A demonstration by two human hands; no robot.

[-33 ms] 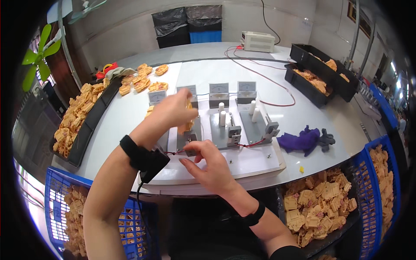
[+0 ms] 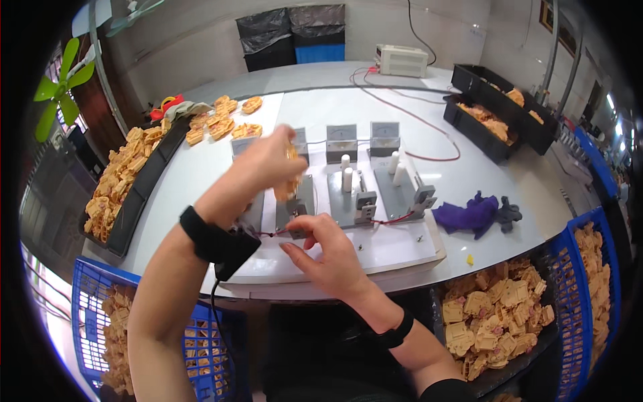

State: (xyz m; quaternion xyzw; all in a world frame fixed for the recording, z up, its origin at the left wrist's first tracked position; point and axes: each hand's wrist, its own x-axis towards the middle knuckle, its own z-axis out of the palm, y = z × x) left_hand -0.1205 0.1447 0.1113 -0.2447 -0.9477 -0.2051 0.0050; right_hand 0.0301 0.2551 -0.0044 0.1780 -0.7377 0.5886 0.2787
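Note:
My left hand [image 2: 262, 164] is closed on a tan moulded plastic part [image 2: 288, 182], tilted on edge above a grey test plate [image 2: 284, 213]. The hand hides some of the part and the meter behind it. At the plate's near end my right hand [image 2: 331, 260] has its thumb apart from its curled fingers. Those fingertips are at a small metal clamp [image 2: 297, 226] with a red wire and seem to touch it. To the right stand two more plates with white posts [image 2: 347, 179], clamps [image 2: 366, 206] and upright dial meters [image 2: 341, 142].
A black tray [image 2: 151, 191] heaped with tan parts lies left; loose tan parts [image 2: 220, 124] lie behind it. Purple cloth [image 2: 467, 216] sits right of the fixture. Black bins [image 2: 485, 137] and a power supply [image 2: 400, 61] stand farther back. Blue crates [image 2: 107, 268] flank the table's near edge.
The view has shifted slightly. My left hand and the tan part stay over the same plate, with the part a little more upright. My right hand stays by the clamp.

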